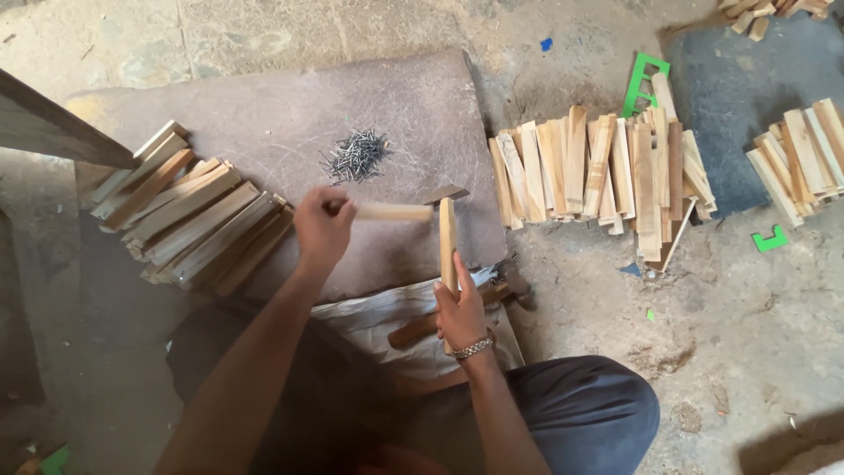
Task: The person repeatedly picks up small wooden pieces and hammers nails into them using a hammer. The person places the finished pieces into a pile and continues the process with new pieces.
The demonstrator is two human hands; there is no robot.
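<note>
Head view. The left hand [323, 224] sits just left of centre, fingers curled tight around the end of a pale wooden handle [394, 212] that runs out toward 3 o'clock. The right hand [460, 310] lies at 5 o'clock from the left one, fingers and thumb wrapped round the lower part of a wood strip [447, 242] held upright, its top end meeting the handle's far end. A metal bracelet [472, 348] circles the right wrist. Both hands work above a grey-brown mat [290, 123] spread on the concrete floor [747, 317]. A heap of nails [354, 157] rests on the mat at 12 o'clock from the left hand. A stack of wood strips [189, 220] lies at 9 o'clock, on the mat's left edge. A second, larger row of strips [602, 171] lies at 2 o'clock, off the mat. A green plastic frame [644, 81] stands behind that row. A hammer [457, 315] lies on white sacking [369, 321] beneath the right hand
</note>
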